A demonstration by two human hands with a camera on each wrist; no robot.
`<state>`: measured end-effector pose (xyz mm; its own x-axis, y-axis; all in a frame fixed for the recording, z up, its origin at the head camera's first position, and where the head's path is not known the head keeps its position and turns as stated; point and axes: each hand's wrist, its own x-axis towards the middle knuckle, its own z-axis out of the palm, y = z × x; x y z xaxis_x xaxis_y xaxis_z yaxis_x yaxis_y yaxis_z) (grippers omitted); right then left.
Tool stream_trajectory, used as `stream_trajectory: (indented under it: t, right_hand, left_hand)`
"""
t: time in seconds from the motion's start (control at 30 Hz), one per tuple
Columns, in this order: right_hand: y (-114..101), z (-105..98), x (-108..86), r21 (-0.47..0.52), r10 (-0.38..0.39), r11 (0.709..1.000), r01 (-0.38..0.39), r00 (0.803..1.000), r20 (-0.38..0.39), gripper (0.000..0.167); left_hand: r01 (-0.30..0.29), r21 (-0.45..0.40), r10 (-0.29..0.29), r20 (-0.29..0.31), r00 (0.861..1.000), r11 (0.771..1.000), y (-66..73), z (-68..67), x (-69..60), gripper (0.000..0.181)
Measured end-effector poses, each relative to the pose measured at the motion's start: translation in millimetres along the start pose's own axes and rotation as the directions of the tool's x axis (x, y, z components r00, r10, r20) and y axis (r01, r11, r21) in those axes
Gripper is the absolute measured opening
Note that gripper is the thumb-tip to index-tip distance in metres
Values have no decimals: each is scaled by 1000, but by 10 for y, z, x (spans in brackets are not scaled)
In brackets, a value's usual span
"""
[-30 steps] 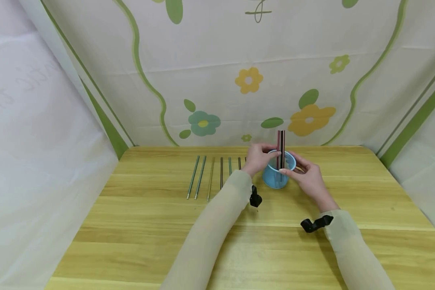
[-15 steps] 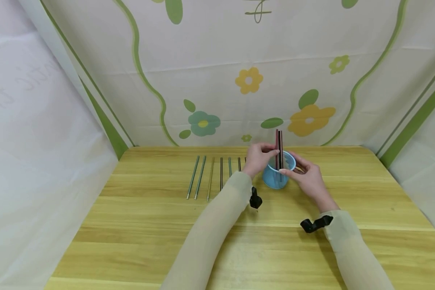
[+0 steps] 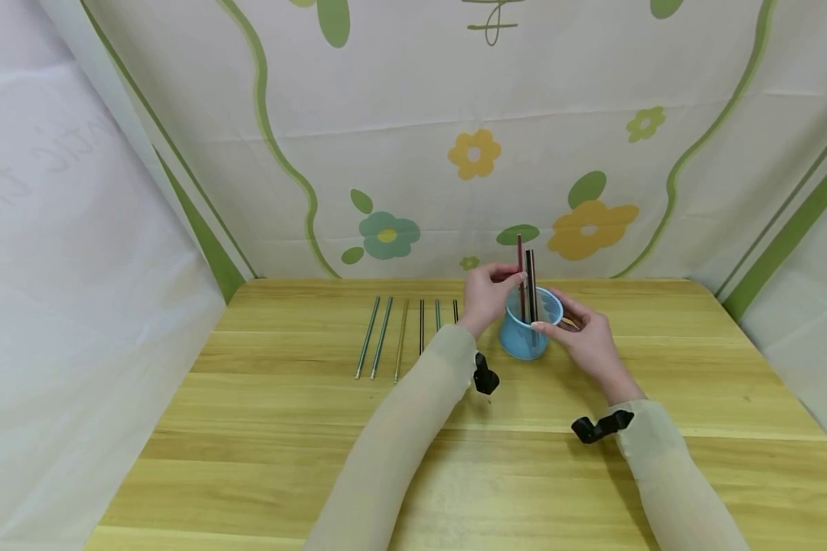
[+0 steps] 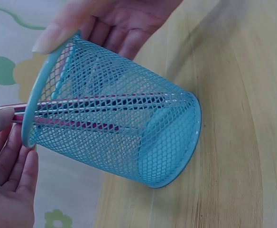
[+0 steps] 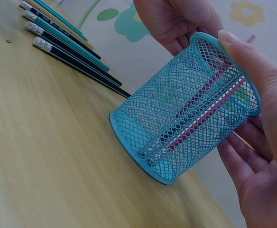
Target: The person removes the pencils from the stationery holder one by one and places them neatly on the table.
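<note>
My left hand (image 3: pixel 485 297) pinches a red pencil (image 3: pixel 520 251) above the rim of a blue mesh pencil cup (image 3: pixel 521 342). The pencil's lower part is inside the cup; in the left wrist view its end hangs above the cup's base. Other pencils (image 3: pixel 530 269), dark and red, stand in the cup with their eraser ends down. On the right side, my right hand (image 3: pixel 588 342) grips the cup's rim, its thumb (image 5: pixel 238 47) at the near side and the fingers behind. The cup stands upright on the wooden table.
Several pencils lie in a row left of the cup, including two teal pencils (image 3: pixel 374 337), a gold pencil (image 3: pixel 401 340) and black pencils (image 5: pixel 77 66). My left forearm covers part of the row. A flower-printed cloth (image 3: pixel 400 153) hangs behind the table (image 3: pixel 262 428).
The red pencil has risen above the other pencils and parted from them to the left. My left hand has shifted slightly up and left; my right hand stays on the cup.
</note>
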<state>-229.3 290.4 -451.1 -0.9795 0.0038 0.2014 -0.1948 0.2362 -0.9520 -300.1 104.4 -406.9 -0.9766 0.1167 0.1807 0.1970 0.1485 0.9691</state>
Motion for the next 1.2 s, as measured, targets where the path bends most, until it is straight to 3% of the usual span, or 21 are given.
stream_trajectory:
  t: [0.3, 0.53, 0.77, 1.2]
  right_hand:
    - [5, -5, -5, -16, 8, 1000, -8, 1000, -12, 72]
    - [9, -3, -1, -23, 20, 1000, -20, 1000, -19, 73]
    - [20, 0, 6, -26, 24, 999, -25, 1000, -16, 75]
    - [-22, -5, -9, -38, 24, 999, -25, 999, -24, 75]
  left_hand:
    - [-36, -32, 35, -50, 998, 999, 26, -64, -2, 16]
    - [-53, -104, 44, -80, 996, 993, 51, -129, 3, 16]
    - [-52, -241, 29, -99, 995, 969, 89, -221, 34, 19]
    - [-48, -327, -3, -151, 989, 944, 193, -396, 89, 16]
